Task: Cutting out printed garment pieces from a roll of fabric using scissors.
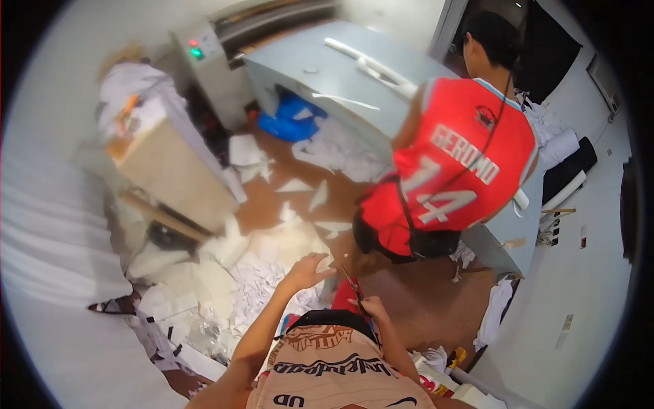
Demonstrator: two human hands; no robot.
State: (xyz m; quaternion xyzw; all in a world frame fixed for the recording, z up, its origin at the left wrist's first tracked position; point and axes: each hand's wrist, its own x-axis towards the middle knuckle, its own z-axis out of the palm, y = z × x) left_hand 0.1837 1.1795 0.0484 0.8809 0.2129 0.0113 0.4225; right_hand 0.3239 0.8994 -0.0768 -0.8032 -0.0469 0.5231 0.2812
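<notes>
My right hand (371, 307), low in the middle, is closed round the handles of a pair of scissors (351, 281). The dark blades point up and slightly left, away from my body. To its left, my left hand (308, 273) reaches forward with thumb and fingers apart. A pale sheet edge (325, 256) shows right at those fingertips; whether they touch it is unclear. Beneath the scissors is something red (344, 297), its kind hard to make out. White, crumpled scraps (262, 283) lie heaped under my left forearm.
Close ahead on the right, a person in a red jersey (463, 150) leans at a long grey-blue table (293, 58) holding white rolls (375, 71). A cream cabinet (174, 177) and white drapes (54, 225) stand left. A blue bag (293, 117) and cut scraps (295, 185) litter the brown floor.
</notes>
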